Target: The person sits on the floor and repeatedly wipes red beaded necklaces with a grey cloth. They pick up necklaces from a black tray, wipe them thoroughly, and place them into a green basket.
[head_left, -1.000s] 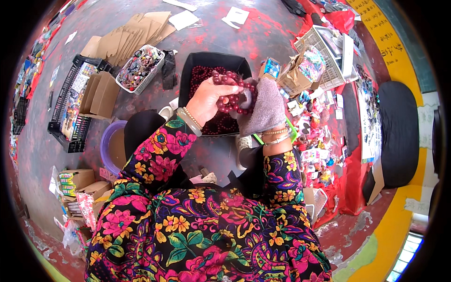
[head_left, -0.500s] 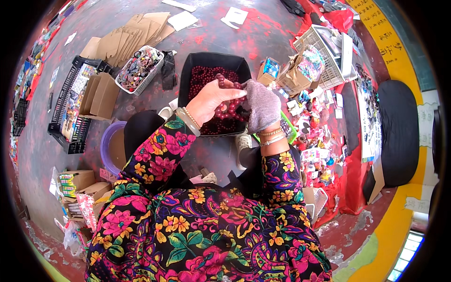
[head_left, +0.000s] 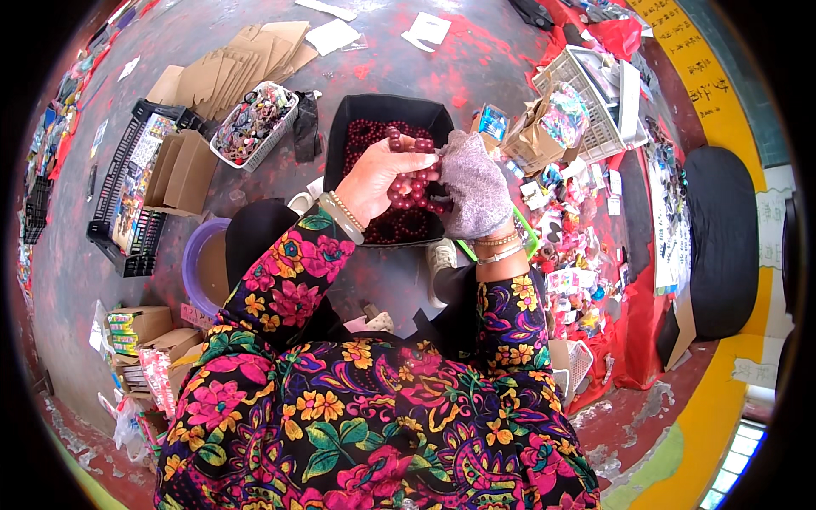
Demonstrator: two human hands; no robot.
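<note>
My left hand [head_left: 371, 178] is closed on a string of dark red beads [head_left: 416, 180], its thumb stretched along them to the right. The beads loop over and below the fingers. My right hand [head_left: 501, 231] is mostly hidden by a fuzzy greyish-lilac cloth [head_left: 476, 191] that covers it down to the wrist. The cloth presses against the right side of the beads, and its fingers are not visible. Beneath both hands stands a black bin [head_left: 438, 109], where many more dark red beads [head_left: 365, 129] lie.
A white basket of small trinkets [head_left: 287, 113], a black crate [head_left: 115, 262] and flattened cardboard [head_left: 229, 72] lie to the left. A purple tub [head_left: 189, 265] sits beside my left leg. On the right are small cartons [head_left: 534, 140], a green tray [head_left: 531, 240] and scattered small goods [head_left: 578, 246].
The cloth-covered right hand has turned and shifted slightly, and the cloth bunches differently against the beads. The beads have moved a little in my left hand, which stays in nearly the same place.
</note>
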